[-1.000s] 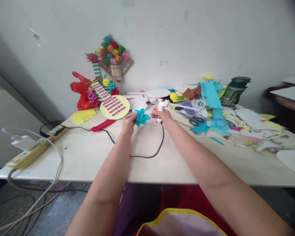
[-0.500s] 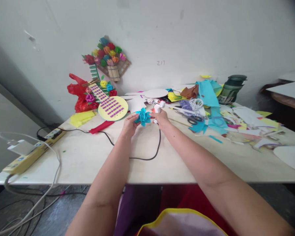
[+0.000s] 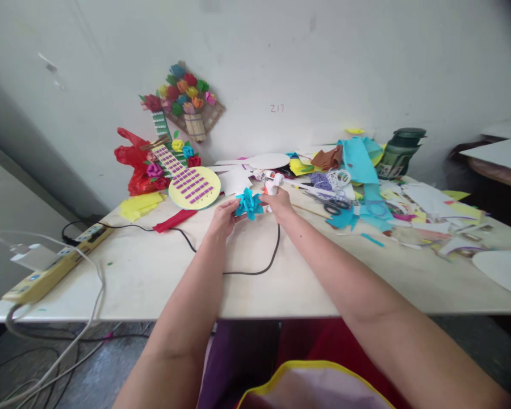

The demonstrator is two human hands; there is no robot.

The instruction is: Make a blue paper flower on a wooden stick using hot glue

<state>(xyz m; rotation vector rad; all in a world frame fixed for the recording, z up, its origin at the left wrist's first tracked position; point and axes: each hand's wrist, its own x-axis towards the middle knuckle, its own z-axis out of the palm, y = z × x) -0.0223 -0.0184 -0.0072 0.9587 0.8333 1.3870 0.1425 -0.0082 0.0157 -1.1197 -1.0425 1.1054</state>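
A bright blue crepe paper flower [image 3: 249, 203] is held above the table in front of me. My left hand [image 3: 223, 217] pinches it from its left side, with thumb and fingers closed on the paper. My right hand [image 3: 277, 201] is closed round a white hot glue gun [image 3: 274, 183] with an orange part, and a black cord runs down from it. The fingertips of this hand also reach the flower's right petals. Its inner fingers and most of the glue gun's handle are hidden.
Left are a yellow paper guitar [image 3: 196, 187], red crepe paper [image 3: 174, 220], yellow paper [image 3: 141, 205] and a power strip [image 3: 59, 267]. Scissors [image 3: 337, 207], white string [image 3: 339, 180], a green bottle [image 3: 401, 153] and paper scraps [image 3: 430, 207] lie or stand right. A black cord [image 3: 255, 273] crosses the table.
The blue flower has tilted and shifted slightly in my fingers. Both hands stay in nearly the same place, and the view has shifted a little.
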